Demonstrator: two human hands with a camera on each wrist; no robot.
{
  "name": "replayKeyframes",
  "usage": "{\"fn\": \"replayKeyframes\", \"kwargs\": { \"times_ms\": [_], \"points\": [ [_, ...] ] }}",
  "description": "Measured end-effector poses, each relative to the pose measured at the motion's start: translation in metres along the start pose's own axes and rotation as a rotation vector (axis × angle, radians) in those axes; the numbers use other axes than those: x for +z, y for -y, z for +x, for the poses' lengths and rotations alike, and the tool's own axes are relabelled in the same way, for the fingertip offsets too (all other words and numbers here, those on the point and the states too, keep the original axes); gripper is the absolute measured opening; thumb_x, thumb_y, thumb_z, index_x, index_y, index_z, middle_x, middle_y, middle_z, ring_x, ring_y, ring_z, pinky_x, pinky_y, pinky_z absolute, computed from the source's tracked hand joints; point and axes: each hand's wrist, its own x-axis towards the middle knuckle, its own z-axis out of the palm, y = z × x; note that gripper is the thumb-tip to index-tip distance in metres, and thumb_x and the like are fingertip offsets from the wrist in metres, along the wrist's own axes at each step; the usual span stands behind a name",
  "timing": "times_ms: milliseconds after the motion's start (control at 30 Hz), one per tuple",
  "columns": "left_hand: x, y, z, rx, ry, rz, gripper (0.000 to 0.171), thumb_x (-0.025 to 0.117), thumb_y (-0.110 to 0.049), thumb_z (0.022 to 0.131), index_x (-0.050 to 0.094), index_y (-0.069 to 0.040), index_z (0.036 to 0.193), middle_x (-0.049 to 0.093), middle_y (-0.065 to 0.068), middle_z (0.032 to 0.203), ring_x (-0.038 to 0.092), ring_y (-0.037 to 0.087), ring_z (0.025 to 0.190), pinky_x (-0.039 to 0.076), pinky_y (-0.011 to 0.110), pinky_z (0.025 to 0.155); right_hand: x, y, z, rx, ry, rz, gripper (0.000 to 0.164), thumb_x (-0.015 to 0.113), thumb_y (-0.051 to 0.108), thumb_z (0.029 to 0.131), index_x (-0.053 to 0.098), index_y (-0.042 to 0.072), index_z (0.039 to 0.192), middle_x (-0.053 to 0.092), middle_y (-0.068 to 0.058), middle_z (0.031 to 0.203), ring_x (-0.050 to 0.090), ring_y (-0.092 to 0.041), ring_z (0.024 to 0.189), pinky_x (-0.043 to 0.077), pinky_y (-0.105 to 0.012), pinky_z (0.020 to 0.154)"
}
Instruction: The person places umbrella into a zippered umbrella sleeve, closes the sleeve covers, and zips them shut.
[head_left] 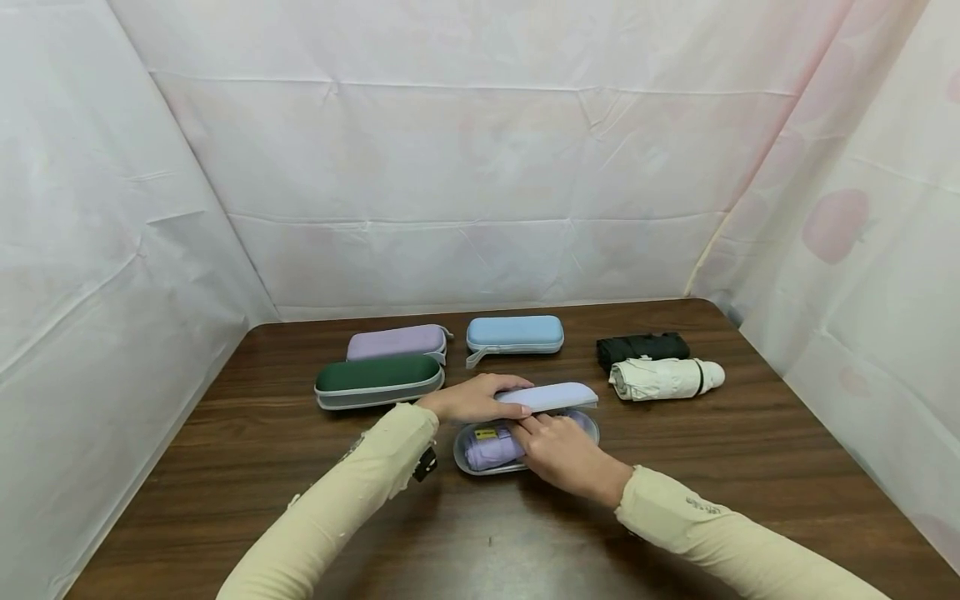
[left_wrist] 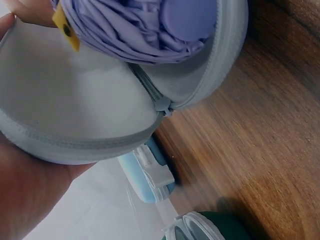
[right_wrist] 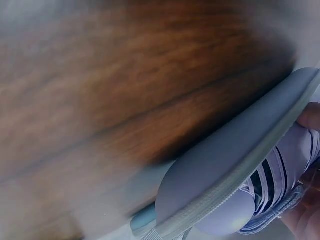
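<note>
A zippered umbrella case (head_left: 459, 457) in pale lavender lies open on the table, its raised lid (head_left: 551, 397) tilted at the back. My left hand (head_left: 474, 400) grips that lid by its edge; the left wrist view shows the lid's grey lining (left_wrist: 75, 95). Inside the case sits a folded purple umbrella (head_left: 491, 452) with a yellow tag (left_wrist: 66, 27). Over it lies my right hand (head_left: 562, 454), holding the umbrella between thumb and fingers and hiding its middle. The umbrella's rounded end (right_wrist: 227, 215) shows in the right wrist view.
To the left, a dark green case (head_left: 378, 375) stands before a purple case (head_left: 397, 340). A light blue case (head_left: 516, 332) is behind my hands. A black umbrella (head_left: 643, 344) and a white one (head_left: 660, 379) lie at the right. White sheeting (head_left: 480, 192) encloses the wooden table.
</note>
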Motion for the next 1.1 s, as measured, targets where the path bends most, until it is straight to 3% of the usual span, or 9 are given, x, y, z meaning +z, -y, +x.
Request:
{"fn": "replayKeyframes", "kwargs": {
  "times_ms": [300,500,700,800,900,1000,1100],
  "points": [
    [0.000,-0.003,-0.001,-0.003,-0.008,-0.002,0.057,0.057,-0.045,0.093,0.046,-0.018,0.142,0.053,-0.005,0.131,0.048,0.008,0.117,0.039,0.030,0.095,0.001,-0.001,-0.001,0.032,0.047,0.003,0.050,0.080,0.028,0.075,0.064,0.001,0.113,0.065,-0.010,0.104,0.064,-0.020,0.077,0.051,-0.033,0.058],
    [0.000,-0.004,-0.002,-0.014,-0.006,0.008,0.057,0.056,-0.046,0.093,0.045,-0.020,0.143,0.052,-0.003,0.134,0.047,0.010,0.121,0.038,0.032,0.097,-0.002,-0.004,0.002,0.063,0.114,0.026,0.037,0.079,0.031,0.076,0.066,0.007,0.100,0.065,-0.005,0.095,0.063,-0.017,0.074,0.050,-0.034,0.057],
    [0.001,0.000,-0.001,-0.011,-0.003,0.001,0.057,0.057,-0.046,0.093,0.046,-0.020,0.142,0.052,-0.003,0.135,0.048,0.009,0.119,0.039,0.031,0.096,-0.024,-0.011,0.001,-0.026,0.240,0.024,0.033,0.070,0.030,0.087,0.064,0.007,0.109,0.064,-0.006,0.107,0.064,-0.018,0.087,0.052,-0.033,0.067],
    [0.002,0.003,-0.002,-0.009,-0.006,-0.010,0.057,0.057,-0.044,0.093,0.046,-0.018,0.142,0.053,-0.004,0.133,0.050,0.008,0.115,0.040,0.030,0.093,-0.043,-0.019,-0.001,-0.094,0.207,0.041,0.026,0.068,0.020,0.087,0.065,0.006,0.108,0.065,-0.005,0.103,0.064,-0.017,0.086,0.052,-0.032,0.066],
    [0.003,0.004,-0.005,-0.007,-0.011,-0.011,0.056,0.058,-0.043,0.093,0.047,-0.018,0.141,0.055,-0.004,0.127,0.052,0.008,0.107,0.042,0.029,0.089,-0.061,-0.030,-0.002,-0.107,0.122,0.066,0.008,0.067,0.013,0.085,0.066,0.010,0.092,0.062,0.001,0.083,0.060,-0.013,0.071,0.048,-0.029,0.056],
    [0.004,0.003,-0.008,-0.001,-0.033,0.027,0.055,0.059,-0.044,0.092,0.047,-0.020,0.140,0.057,-0.004,0.123,0.053,0.008,0.103,0.043,0.028,0.087,-0.070,-0.045,0.000,-0.050,0.067,0.145,0.004,0.069,0.011,0.086,0.065,0.011,0.086,0.055,0.003,0.076,0.053,-0.011,0.067,0.045,-0.028,0.055],
    [0.007,0.002,-0.011,0.026,-0.068,0.125,0.056,0.057,-0.045,0.092,0.047,-0.019,0.141,0.057,-0.003,0.124,0.054,0.009,0.104,0.043,0.030,0.088,-0.067,-0.060,0.001,0.015,0.091,0.269,0.011,0.069,0.013,0.088,0.068,0.010,0.098,0.059,0.002,0.089,0.055,-0.011,0.078,0.048,-0.029,0.066]
  ]
}}
